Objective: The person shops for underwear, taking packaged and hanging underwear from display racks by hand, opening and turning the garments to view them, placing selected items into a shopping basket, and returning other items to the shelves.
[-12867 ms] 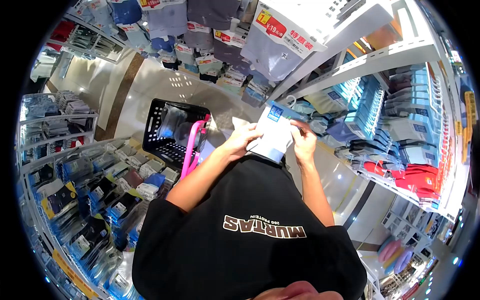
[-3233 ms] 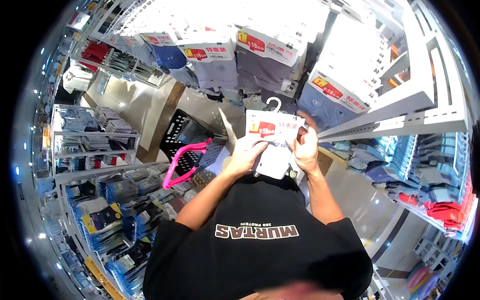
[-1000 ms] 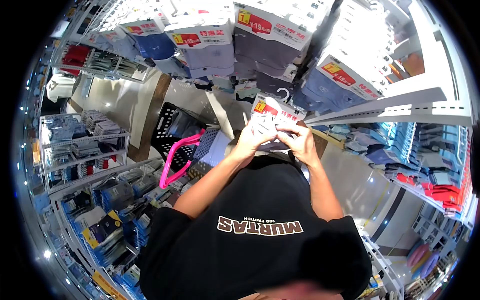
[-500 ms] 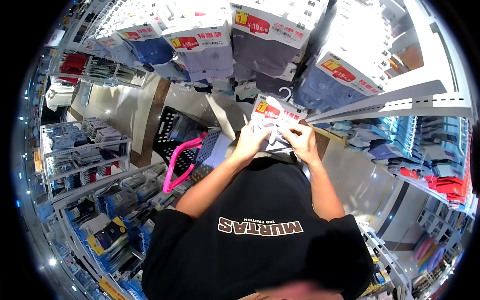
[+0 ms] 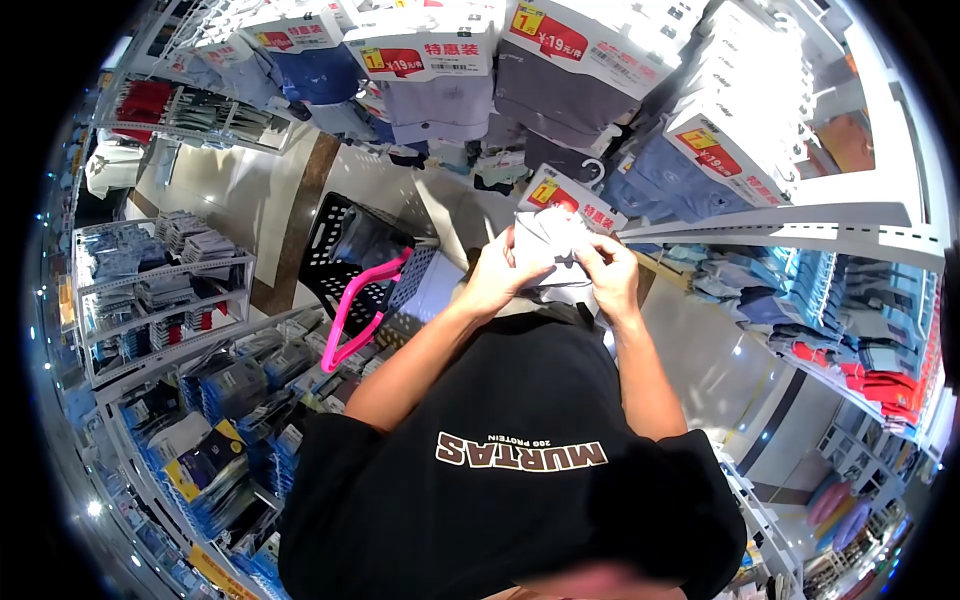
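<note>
In front of my chest I hold a pale grey-white folded garment (image 5: 548, 243) with both hands. It is attached to a printed price card (image 5: 592, 204) with a white hanger hook at the top. My left hand (image 5: 502, 275) grips the garment's left side, thumb on top. On the right side, the thumb and fingers of my right hand (image 5: 611, 270) pinch the fabric. Part of the garment bulges up over the card, and its lower part hangs toward my black shirt.
Rows of carded garments (image 5: 440, 105) hang on a rack just ahead. A black shopping basket (image 5: 318, 250) with a pink handle (image 5: 345, 320) stands to the left with items inside. Shelves of packaged goods (image 5: 205, 450) line the lower left, and hanging clothes (image 5: 860, 300) fill the right.
The pale fabric has been lifted and spread more across the card, covering more of its print. The view has shifted slightly, so the rack appears further right.
</note>
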